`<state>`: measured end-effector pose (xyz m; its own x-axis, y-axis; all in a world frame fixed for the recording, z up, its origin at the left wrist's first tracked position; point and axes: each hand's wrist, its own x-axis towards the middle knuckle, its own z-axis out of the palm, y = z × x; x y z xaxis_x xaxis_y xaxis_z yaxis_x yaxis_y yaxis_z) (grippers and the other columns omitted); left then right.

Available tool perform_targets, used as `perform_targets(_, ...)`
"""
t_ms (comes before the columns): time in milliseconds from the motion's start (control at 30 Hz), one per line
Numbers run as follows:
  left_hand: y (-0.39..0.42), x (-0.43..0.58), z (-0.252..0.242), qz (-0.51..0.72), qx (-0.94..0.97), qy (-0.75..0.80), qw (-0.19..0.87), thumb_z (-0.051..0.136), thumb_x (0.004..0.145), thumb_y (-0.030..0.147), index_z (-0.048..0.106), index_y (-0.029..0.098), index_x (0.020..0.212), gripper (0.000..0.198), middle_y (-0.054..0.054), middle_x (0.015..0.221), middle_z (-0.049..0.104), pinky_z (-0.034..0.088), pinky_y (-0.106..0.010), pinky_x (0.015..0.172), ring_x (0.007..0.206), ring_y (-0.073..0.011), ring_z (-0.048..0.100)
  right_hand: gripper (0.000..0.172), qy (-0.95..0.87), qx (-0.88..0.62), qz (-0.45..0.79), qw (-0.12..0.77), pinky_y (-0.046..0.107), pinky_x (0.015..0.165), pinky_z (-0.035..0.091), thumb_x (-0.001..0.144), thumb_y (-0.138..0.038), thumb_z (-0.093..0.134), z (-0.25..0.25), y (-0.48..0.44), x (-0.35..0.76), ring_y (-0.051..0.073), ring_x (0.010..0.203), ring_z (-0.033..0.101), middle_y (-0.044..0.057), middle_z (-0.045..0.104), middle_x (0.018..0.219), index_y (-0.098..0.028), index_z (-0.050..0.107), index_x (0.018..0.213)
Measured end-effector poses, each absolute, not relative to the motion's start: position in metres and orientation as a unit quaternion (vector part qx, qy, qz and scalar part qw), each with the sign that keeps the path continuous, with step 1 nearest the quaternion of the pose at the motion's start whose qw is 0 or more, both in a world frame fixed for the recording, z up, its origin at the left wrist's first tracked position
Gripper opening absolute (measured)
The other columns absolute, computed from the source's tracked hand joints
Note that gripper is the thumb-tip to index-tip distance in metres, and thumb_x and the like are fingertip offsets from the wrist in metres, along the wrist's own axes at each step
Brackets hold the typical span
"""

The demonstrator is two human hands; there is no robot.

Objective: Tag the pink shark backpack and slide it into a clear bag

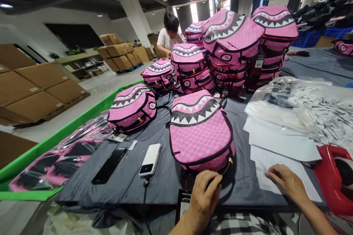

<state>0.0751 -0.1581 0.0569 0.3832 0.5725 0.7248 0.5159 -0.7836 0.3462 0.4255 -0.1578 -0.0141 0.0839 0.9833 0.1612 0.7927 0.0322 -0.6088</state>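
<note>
A pink backpack [200, 132] with a shark-teeth print lies flat on the grey cloth table [165, 176] in front of me. My left hand [202, 198] rests at the bag's near edge, fingers curled around its dark handle strap, just above a hang tag [183, 203]. My right hand [286, 181] lies palm down on a stack of white paper sheets [281, 147] to the right of the bag, fingers spread, holding nothing.
A white power bank [150, 159] and a black phone [109, 165] lie left of the bag. Another pink backpack [132, 107] and stacked ones [231, 47] stand behind. Plastic bags of white tags [311, 106], a red tape dispenser [335, 176], a person [169, 38] working at the back.
</note>
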Motion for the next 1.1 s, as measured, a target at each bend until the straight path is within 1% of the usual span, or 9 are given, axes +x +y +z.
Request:
perform_targets(133,-0.162,0.099,0.065,0.362,0.815,0.269,0.364,0.061,0.095,0.021,0.068,0.016,0.11,0.018,-0.007,0.096,0.068,0.049,-0.026,0.079,0.089,-0.016,0.062,0.074,-0.628,-0.655,0.244,0.344,0.026,0.055,0.047,0.075,-0.092,0.046,0.004,-0.147,0.429,0.017,0.058,0.057,0.003,0.06,0.064,-0.02,0.062,0.068)
perform_targets(267,-0.15,0.161,0.046,0.227,0.664,0.337,0.628,0.085,0.067,0.049,0.068,0.018,0.122,0.065,-0.01,0.113,0.069,0.047,-0.032,0.089,0.1,-0.0229,0.062,0.065,-0.649,-0.624,0.218,0.376,0.024,0.053,0.045,0.083,-0.083,0.049,0.028,-0.144,0.4,0.014,0.055,0.054,0.001,0.056,0.062,-0.02,0.058,0.068)
perform_targets(333,-0.143,0.193,0.031,0.277,0.55,0.392,0.684,0.084,0.063,0.051,0.069,0.013,0.111,0.063,-0.01,0.103,0.07,0.048,-0.031,0.083,0.092,-0.0211,0.062,0.061,-0.661,-0.606,0.204,0.391,0.024,0.054,0.046,0.088,-0.077,0.048,0.033,-0.147,0.378,0.014,0.056,0.056,0.002,0.058,0.064,-0.02,0.059,0.07)
perform_targets(400,-0.137,0.213,0.015,0.356,0.464,0.447,0.677,0.075,0.069,0.055,0.068,0.011,0.085,0.047,-0.006,0.077,0.065,0.045,-0.029,0.07,0.072,-0.016,0.057,0.057,-0.661,-0.597,0.207,0.405,0.024,0.056,0.049,0.092,-0.072,0.046,0.035,-0.151,0.362,0.014,0.058,0.059,0.003,0.062,0.067,-0.021,0.061,0.074)
perform_targets(500,-0.134,0.219,0.001,0.41,0.408,0.492,0.651,0.072,0.07,0.06,0.055,0.015,0.065,0.048,0.0,0.059,0.052,0.041,-0.028,0.062,0.059,-0.0128,0.049,0.052,-0.652,-0.587,0.26,0.404,0.024,0.055,0.052,0.094,-0.068,0.045,0.036,-0.152,0.355,0.015,0.055,0.061,0.004,0.065,0.069,-0.021,0.066,0.082)
perform_targets(733,-0.139,0.217,-0.002,0.456,0.289,0.464,0.702,0.092,0.048,0.049,0.058,0.016,0.106,0.076,-0.005,0.089,0.067,0.047,-0.028,0.08,0.085,-0.0184,0.063,0.053,-0.648,-0.565,0.319,0.398,0.03,0.069,0.062,0.089,-0.068,0.051,0.021,-0.14,0.367,0.023,0.082,0.073,0.011,0.073,0.097,-0.02,0.067,0.103)
perform_targets(900,-0.143,0.214,-0.008,0.429,0.349,0.536,0.637,0.072,0.08,0.047,0.066,0.014,0.088,0.034,-0.006,0.086,0.066,0.047,-0.029,0.077,0.082,-0.0189,0.06,0.038,-0.709,-0.533,0.23,0.4,0.03,0.079,0.061,0.099,-0.051,0.049,0.029,-0.138,0.368,0.019,0.089,0.072,0.011,0.072,0.102,-0.02,0.065,0.114)
perform_targets(967,-0.15,0.197,-0.006,0.391,0.484,0.528,0.579,0.061,0.089,0.036,0.067,0.014,0.082,0.024,-0.004,0.08,0.065,0.046,-0.027,0.074,0.078,-0.0172,0.059,0.032,-0.804,-0.455,0.159,0.347,0.034,0.092,0.057,0.098,-0.045,0.056,0.043,-0.131,0.365,0.021,0.105,0.068,0.011,0.07,0.114,-0.022,0.067,0.117)
perform_targets(1100,-0.167,0.143,0.015,0.283,0.822,0.387,0.307,0.055,0.096,0.024,0.067,0.015,0.088,0.017,-0.004,0.079,0.067,0.044,-0.027,0.071,0.075,-0.0168,0.059,0.037,-0.922,-0.276,0.197,0.186,0.047,0.111,0.043,0.089,-0.057,0.067,0.065,-0.107,0.348,0.024,0.111,0.063,0.008,0.069,0.108,-0.024,0.069,0.108)
